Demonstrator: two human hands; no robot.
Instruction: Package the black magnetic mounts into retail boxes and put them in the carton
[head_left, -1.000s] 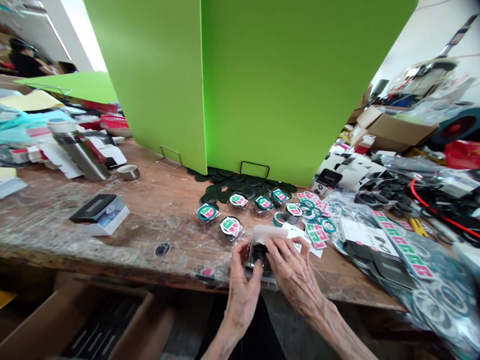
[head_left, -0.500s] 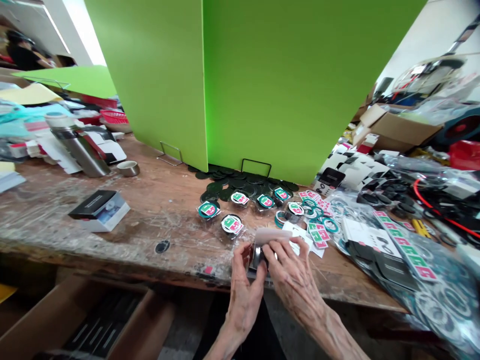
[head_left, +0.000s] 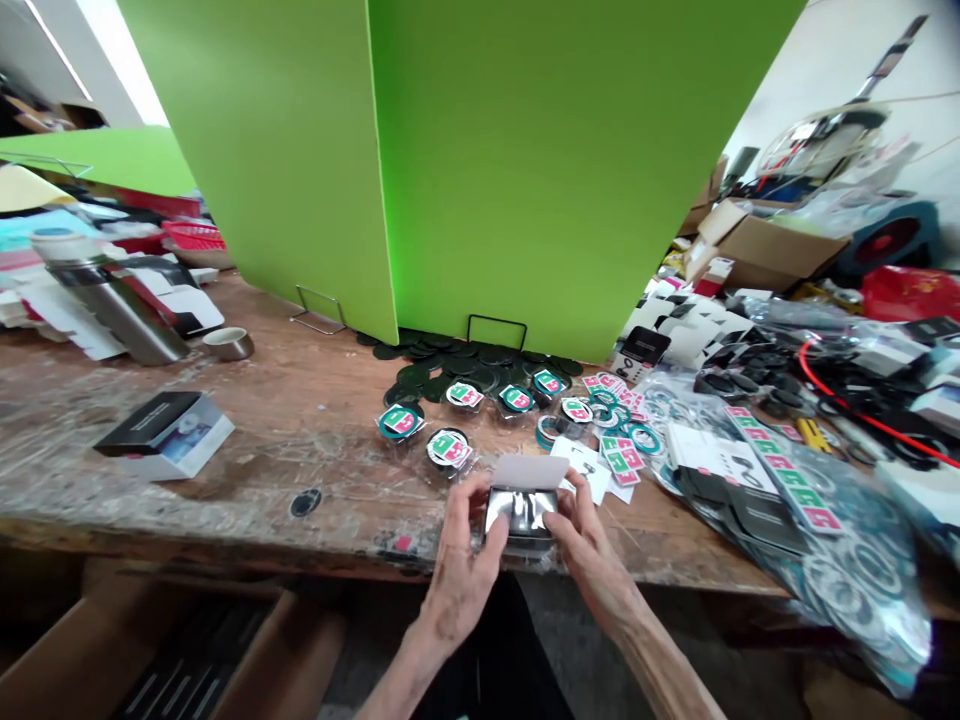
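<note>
We're seeing the left hand [head_left: 459, 578] and right hand [head_left: 592, 560] clamping a shiny packet [head_left: 523, 512] just above the near bench edge; a slipping thumb could be dropping it among the stickered discs [head_left: 401, 421] just beyond. The scarred wooden workbench [head_left: 247, 450] is running far to a green board [head_left: 525, 170], with a cardboard box [head_left: 765, 245] sitting far right.

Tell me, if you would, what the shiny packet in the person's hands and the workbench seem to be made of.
The packet looks like glossy clear plastic over something dark, judging by its bright glare. The workbench looks like worn bare wood, with grain, scuffs and paint flecks.
</note>
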